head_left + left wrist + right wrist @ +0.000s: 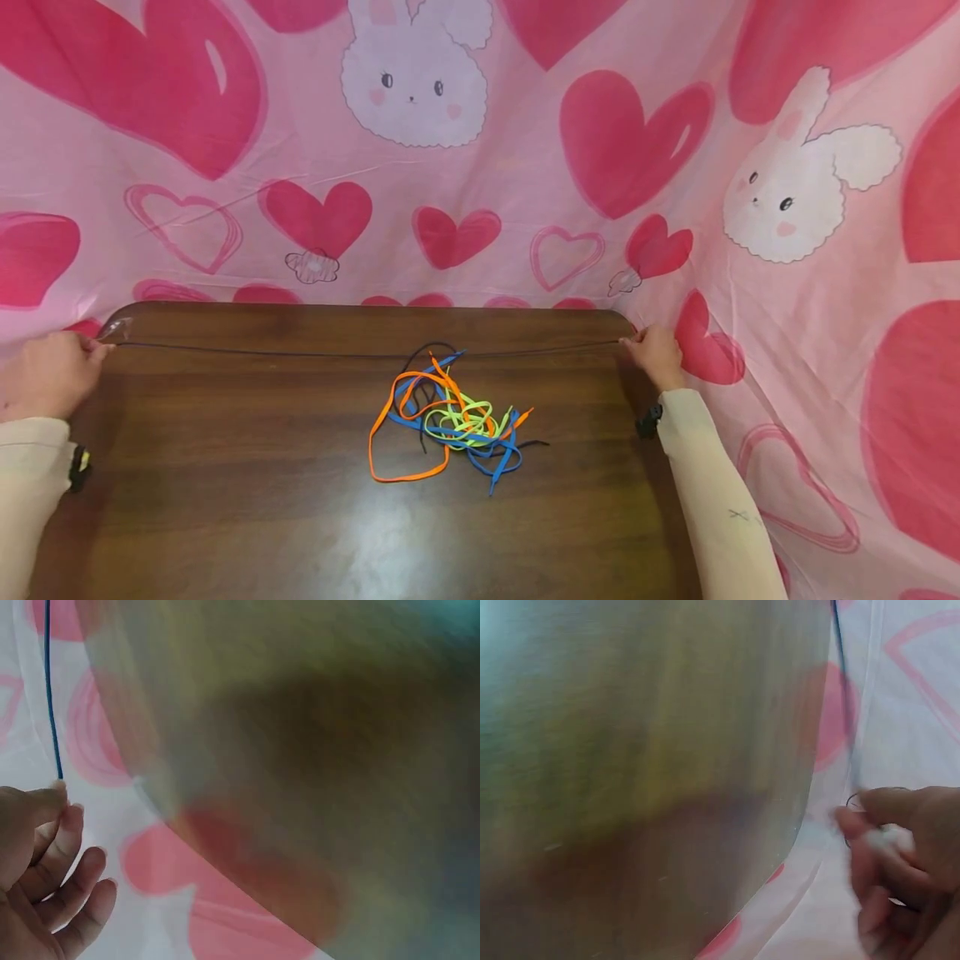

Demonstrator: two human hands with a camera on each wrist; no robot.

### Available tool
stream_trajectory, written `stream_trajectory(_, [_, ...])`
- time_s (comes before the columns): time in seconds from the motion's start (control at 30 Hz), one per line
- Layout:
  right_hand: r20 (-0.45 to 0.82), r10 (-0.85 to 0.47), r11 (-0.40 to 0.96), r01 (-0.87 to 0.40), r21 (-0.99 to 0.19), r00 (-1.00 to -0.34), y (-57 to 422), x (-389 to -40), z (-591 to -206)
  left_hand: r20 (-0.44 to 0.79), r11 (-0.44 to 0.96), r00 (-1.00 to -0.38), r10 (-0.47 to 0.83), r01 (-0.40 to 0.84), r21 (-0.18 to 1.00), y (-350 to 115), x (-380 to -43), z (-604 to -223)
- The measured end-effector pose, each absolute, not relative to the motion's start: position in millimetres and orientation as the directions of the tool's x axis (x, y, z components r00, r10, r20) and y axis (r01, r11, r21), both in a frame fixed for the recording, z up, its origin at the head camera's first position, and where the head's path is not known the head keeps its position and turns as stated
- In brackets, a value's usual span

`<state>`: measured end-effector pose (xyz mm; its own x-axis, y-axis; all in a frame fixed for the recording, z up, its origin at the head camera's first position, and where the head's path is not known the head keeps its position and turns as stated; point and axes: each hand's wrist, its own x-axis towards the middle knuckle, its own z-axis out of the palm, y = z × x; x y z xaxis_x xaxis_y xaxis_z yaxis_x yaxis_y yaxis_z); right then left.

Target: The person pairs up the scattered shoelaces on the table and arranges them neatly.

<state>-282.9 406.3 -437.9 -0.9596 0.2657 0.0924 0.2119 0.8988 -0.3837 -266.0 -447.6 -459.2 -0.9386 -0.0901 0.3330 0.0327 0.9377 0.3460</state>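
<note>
A thin dark shoelace (pixel 247 351) is stretched nearly straight across the far part of the table, from one hand to the other. At the far left corner my left hand (pixel 52 375) pinches one end between thumb and index finger; the left wrist view shows its other fingers loosely bent. My right hand (pixel 656 357) pinches the opposite end at the far right corner, with a small loop of lace at the fingertips in the blurred right wrist view. Below the lace's middle lies a tangle of orange (pixel 408 477), yellow-green (pixel 457 433), blue (pixel 491 450) and black shoelaces.
The brown wooden table (pixel 225 500) has rounded far corners and a glare spot near the front. A pink cloth (pixel 517 167) with hearts and rabbits hangs close behind and along the right side. Dark bands (pixel 648 421) sit at both wrists.
</note>
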Motion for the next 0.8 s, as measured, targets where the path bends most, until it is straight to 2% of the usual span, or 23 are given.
stream_trajectory(0.1, [0.191, 0.341, 0.868, 0.23, -0.44, -0.921, 407, -295, -436, 0.31, 0.93, -0.94, -0.143, -0.021, 0.366, -434, -276, -451])
stream_trajectory(0.2, [0.229, 0.36, 0.85, 0.217, -0.481, -0.904, 408, -306, -438, 0.263, 0.921, -0.944, -0.2, -0.089, 0.38, -423, -287, -447])
stream_trajectory(0.43, [0.071, 0.272, 0.839, 0.201, -0.506, -0.96, 399, -315, -455, 0.146, 0.902, -0.963, -0.227, -0.151, 0.405, -414, -300, -468])
stream_trajectory(0.63, [0.121, 0.228, 0.886, 0.154, -0.437, -0.966, 399, -317, -475, 0.068, 0.902, -0.977, -0.204, -0.16, 0.4, -415, -295, -485])
stream_trajectory(0.8, [0.129, 0.259, 0.869, 0.173, -0.463, -0.957, 405, -319, -484, 0.067, 0.898, -0.978, -0.197, -0.153, 0.412, -417, -295, -489])
